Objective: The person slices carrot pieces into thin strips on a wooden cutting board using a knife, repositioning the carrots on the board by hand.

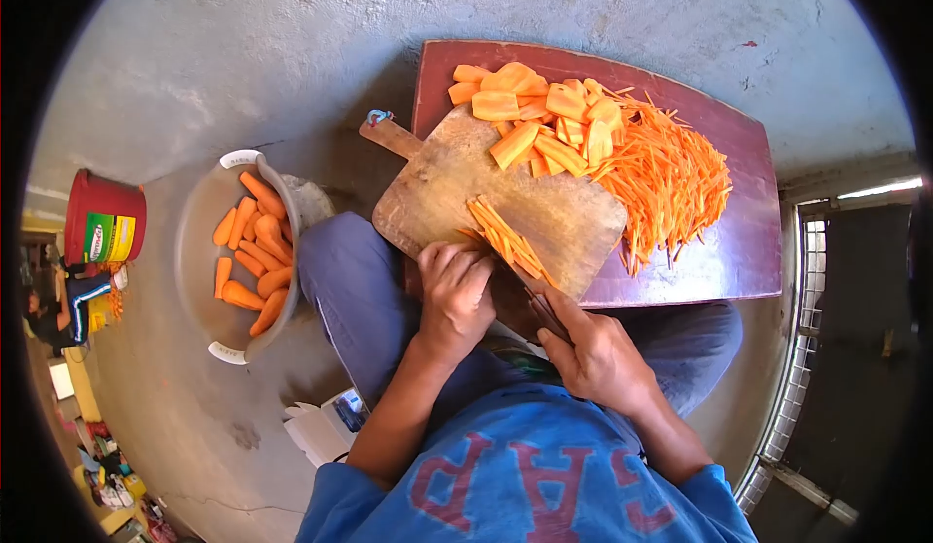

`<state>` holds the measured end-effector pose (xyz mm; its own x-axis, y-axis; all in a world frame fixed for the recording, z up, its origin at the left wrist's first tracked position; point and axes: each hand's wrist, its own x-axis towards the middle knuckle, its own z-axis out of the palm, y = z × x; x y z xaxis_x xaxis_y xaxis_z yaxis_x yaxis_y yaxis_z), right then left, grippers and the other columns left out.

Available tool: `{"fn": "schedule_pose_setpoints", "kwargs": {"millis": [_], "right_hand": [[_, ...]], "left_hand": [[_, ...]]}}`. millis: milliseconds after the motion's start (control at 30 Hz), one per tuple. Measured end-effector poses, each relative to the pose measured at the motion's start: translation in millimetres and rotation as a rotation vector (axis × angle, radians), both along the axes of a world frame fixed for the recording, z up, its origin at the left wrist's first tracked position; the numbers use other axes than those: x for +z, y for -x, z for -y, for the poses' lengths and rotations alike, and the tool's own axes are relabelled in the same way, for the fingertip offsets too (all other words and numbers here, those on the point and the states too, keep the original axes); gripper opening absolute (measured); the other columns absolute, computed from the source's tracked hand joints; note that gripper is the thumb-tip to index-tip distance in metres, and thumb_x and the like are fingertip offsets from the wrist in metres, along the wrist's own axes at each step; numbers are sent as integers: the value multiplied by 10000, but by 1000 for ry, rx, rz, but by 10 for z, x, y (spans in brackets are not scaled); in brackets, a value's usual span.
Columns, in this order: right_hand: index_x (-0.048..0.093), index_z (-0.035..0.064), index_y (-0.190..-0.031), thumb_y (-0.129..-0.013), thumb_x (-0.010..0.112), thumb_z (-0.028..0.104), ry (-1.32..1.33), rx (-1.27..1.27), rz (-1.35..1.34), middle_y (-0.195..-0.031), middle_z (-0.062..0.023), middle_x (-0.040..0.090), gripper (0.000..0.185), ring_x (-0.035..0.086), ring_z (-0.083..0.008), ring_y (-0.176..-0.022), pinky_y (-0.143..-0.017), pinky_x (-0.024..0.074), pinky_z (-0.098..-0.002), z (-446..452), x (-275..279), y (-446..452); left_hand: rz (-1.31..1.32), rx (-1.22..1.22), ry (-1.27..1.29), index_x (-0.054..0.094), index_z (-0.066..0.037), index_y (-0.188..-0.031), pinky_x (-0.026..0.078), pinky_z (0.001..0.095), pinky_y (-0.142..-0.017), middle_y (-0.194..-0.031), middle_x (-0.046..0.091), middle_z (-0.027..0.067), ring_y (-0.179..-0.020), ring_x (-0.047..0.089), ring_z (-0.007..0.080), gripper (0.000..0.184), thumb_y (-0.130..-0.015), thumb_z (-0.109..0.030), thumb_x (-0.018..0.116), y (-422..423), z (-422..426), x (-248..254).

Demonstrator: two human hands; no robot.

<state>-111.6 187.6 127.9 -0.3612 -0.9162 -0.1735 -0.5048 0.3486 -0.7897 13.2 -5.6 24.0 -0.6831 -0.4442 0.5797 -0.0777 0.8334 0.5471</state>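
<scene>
Head view: carrot strips (508, 236) lie by the near edge of the cutting board (428, 188), long axis slanting toward the right grip (607, 360), clasped round a knife (549, 317); the left grip (454, 295) curls beside them, hold unclear.

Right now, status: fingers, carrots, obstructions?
Right fingers shut on knife. Left fingers curled at cutting board, grip unclear. Carrot strips lie beside the knife. Carrot slices crowd board's far edge.

Two hands (454, 295), one knife (547, 314), one cutting board (437, 183), one table (734, 251), one basin (185, 251), about a dozen whole carrots (275, 280)
</scene>
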Motion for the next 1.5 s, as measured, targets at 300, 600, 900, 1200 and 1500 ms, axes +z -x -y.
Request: {"fn": "schedule_pose_setpoints", "kwargs": {"millis": [300,600,900,1200,1500], "right_hand": [[525,-9,-1589,-1055,731,106,-66,-1,43,-1036,-352,766,584,751,-566,-967,-814,606,-614,-75,55,-9],[583,-30,-1529,-1077,709,89,18,-174,156,-969,-336,730,484,759,-559,-940,-805,601,-535,-230,208,-2],[629,-34,-1512,-1129,686,144,169,-170,444,-1163,-250,761,426,750,-314,-1065,-968,585,-445,391,-270,-174],[682,26,-1504,-1160,677,227,103,-361,268,-945,-23,683,399,623,-128,-781,-714,525,-331,-408,-405,426],[667,-58,-1461,-1108,693,144,109,-576,48,-964,-74,688,408,635,-151,-925,-857,561,-371,-828,-221,1297]], "left_hand": [[21,19,-3,743,-60,-1060,461,510,-1038,-993,759,77,-1046,733,296,250,-844,66,752,-16,-14,-42],[20,100,-50,741,-93,-984,459,448,-983,-975,762,49,-973,726,283,234,-861,91,817,15,-20,84],[-297,220,-524,704,-2,-1008,566,339,-905,-1056,719,87,-959,687,220,150,-942,122,756,-96,38,-14],[-93,123,-252,731,-66,-992,516,442,-961,-986,745,80,-940,702,309,175,-890,64,788,6,23,35],[42,1,-73,722,-91,-984,504,476,-938,-993,754,70,-959,714,319,194,-870,46,798,69,-16,44]]}}
